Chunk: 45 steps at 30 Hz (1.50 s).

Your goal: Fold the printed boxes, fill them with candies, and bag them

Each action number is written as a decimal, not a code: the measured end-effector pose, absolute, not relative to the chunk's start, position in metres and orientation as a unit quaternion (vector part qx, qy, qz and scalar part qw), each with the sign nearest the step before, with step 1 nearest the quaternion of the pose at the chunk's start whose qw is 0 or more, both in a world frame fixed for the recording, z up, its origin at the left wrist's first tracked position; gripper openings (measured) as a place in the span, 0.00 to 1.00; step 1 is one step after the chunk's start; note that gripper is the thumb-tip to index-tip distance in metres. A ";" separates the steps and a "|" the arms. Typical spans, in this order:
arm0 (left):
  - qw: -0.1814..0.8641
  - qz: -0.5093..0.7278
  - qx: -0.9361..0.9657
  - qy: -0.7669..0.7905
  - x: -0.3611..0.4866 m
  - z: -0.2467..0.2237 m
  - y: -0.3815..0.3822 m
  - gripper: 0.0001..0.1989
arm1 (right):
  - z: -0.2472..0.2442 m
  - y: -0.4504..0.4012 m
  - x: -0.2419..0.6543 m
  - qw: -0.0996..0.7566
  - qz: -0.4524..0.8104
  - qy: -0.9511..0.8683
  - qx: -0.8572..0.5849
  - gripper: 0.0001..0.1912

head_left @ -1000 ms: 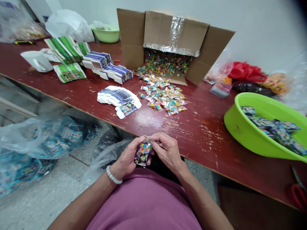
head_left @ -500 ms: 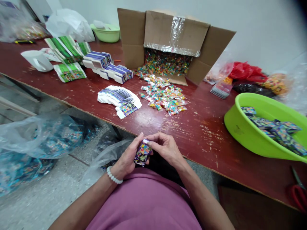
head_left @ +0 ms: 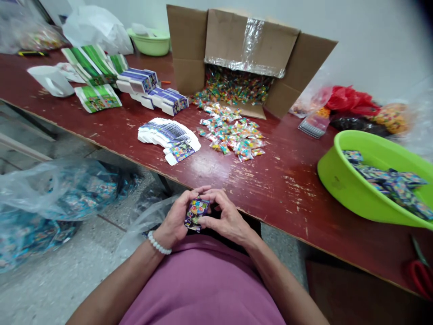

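Between my two hands, just off the table's front edge, is a small printed carton [head_left: 196,213], dark purple with bright colours. My left hand [head_left: 178,214] is closed round its left side, a pale bead bracelet on the wrist. With thumb on the front and fingers at the top, my right hand [head_left: 225,216] grips the carton from the other side. A fan of flat cartons [head_left: 165,135] in the same print lies on the table ahead. To the right of the fan is a loose heap of small wrapped sweets [head_left: 235,135].
An open cardboard box [head_left: 250,45] spills more sweets at the back. Bundled purple cartons [head_left: 169,100] and green cartons [head_left: 98,98] stand left, beside a white mug [head_left: 50,81]. A green basin [head_left: 358,198] with filled packs and red-handled scissors [head_left: 419,275] are at right.
The carton's white top flap, showing earlier under my right fingers, is no longer visible. My right thumb has moved down onto the carton's front, and both hands have shifted slightly left.
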<state>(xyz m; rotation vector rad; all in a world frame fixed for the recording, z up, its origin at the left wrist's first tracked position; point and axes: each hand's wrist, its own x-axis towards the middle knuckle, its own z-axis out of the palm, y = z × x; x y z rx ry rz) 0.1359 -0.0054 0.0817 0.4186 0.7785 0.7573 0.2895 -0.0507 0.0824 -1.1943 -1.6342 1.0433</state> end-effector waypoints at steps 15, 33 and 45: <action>0.712 0.485 0.270 0.431 0.073 0.086 -0.003 0.20 | 0.084 -0.017 0.241 0.317 0.219 -0.818 -0.426 0.46; 0.379 0.271 0.613 0.638 0.004 0.058 -0.009 0.23 | 0.050 0.032 0.268 0.391 0.177 -0.768 -0.475 0.25; -0.058 0.107 0.784 0.609 0.083 0.084 0.127 0.25 | 0.031 0.039 0.286 0.419 0.162 -0.733 -0.511 0.08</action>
